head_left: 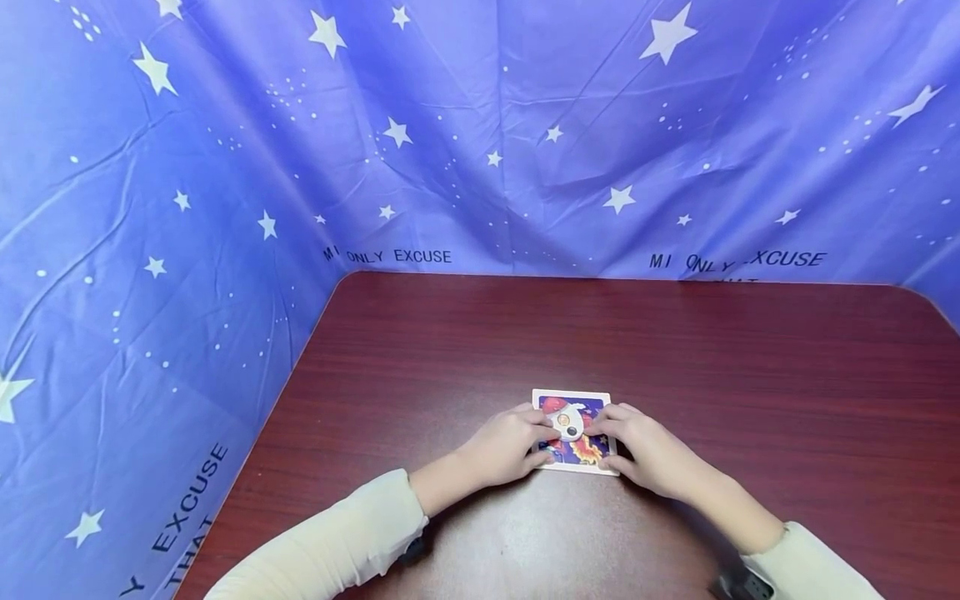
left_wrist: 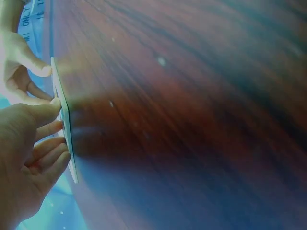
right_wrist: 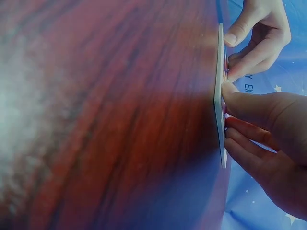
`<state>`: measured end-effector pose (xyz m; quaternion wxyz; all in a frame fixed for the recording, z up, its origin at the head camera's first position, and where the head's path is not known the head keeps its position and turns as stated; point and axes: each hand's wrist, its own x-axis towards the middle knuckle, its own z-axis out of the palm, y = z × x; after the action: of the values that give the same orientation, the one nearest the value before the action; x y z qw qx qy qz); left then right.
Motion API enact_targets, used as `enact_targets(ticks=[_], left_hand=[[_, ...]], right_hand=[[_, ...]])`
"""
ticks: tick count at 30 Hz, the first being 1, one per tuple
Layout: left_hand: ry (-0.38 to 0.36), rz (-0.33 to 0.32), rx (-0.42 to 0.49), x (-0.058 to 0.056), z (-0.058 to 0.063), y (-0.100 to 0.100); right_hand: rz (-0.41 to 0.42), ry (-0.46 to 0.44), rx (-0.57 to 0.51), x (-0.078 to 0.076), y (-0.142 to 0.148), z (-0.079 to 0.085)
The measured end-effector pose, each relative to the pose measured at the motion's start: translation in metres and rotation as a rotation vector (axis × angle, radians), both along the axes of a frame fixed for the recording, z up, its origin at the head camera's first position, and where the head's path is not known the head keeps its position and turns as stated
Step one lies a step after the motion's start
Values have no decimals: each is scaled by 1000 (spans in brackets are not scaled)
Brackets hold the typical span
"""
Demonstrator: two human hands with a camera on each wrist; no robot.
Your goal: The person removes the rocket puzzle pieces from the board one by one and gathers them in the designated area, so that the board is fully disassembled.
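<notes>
A small flat board puzzle with a pale rim and a purple picture of a red and white rocket lies on the table in the head view. My left hand comes from its left side, fingertips touching the picture beside the white rocket part. From the other side my right hand rests its fingertips on the picture, its thumb near the lower right corner. Both wrist views show the board's thin edge flat on the table, with fingers and thumbs on its top face. Fingers hide parts of the picture.
The dark red wooden table extends around the board. A blue cloth with white stars and lettering hangs along the back and left sides. A dark wrist device shows at the right sleeve.
</notes>
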<state>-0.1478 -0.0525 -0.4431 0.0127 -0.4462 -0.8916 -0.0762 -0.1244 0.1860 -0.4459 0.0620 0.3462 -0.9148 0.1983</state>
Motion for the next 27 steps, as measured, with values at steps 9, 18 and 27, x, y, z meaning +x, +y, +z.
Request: enact_targets(ticks=[9, 18, 27], left_hand=[[-10, 34, 10, 7, 2, 2], [-3, 5, 8, 10, 2, -1], [10, 13, 10, 14, 1, 0]], right_hand=[[15, 13, -5, 5, 1, 0], [30, 18, -22, 10, -1, 0], [36, 24, -53, 13, 1, -2]])
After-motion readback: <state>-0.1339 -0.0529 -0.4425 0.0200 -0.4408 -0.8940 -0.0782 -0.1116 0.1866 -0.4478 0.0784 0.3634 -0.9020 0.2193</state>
